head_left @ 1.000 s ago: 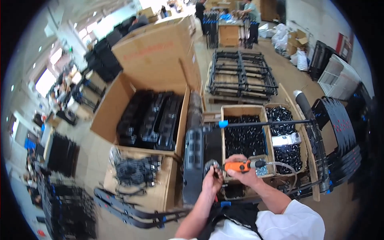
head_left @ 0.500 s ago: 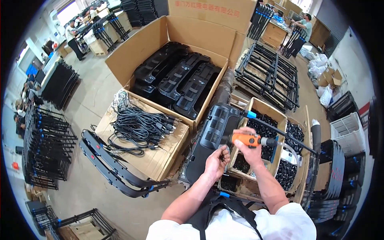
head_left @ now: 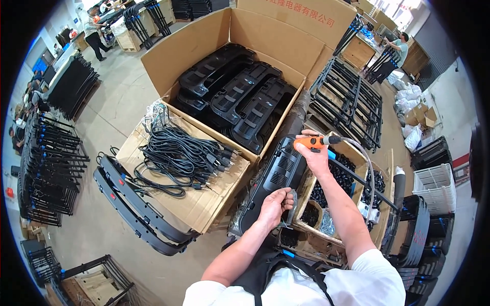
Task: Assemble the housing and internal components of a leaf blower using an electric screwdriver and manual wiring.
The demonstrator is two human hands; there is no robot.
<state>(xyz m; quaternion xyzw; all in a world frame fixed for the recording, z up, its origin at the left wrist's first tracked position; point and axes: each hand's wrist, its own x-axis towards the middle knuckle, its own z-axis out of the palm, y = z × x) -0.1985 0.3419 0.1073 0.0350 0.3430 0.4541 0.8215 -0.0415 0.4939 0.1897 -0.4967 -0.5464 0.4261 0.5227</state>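
Observation:
My right hand (head_left: 316,159) is wrapped round an orange power screwdriver (head_left: 312,143), which has a grey hose or cable (head_left: 365,153) trailing from its back end. The tool is over the far right part of a long black plastic housing (head_left: 274,179) with vent slots. Close to the housing's near right edge, my left hand (head_left: 275,206) is closed with its fingers curled. Something small and greyish shows at its fingertips, too unclear to name. The screwdriver's tip is hidden at the housing's edge.
Right of the housing, a wooden tray (head_left: 341,238) holds several compartments of small black parts. A large cardboard box (head_left: 191,43) of black plastic housings stands beyond. Bundled black power cords (head_left: 178,153) lie on cardboard at left, beside two curved black frames (head_left: 135,209). Metal racks (head_left: 352,97) stand behind.
My right hand and the screwdriver have moved away from me, from beside my left hand to the housing's far part. My left hand stays closed near the housing's edge. The view has shifted slightly.

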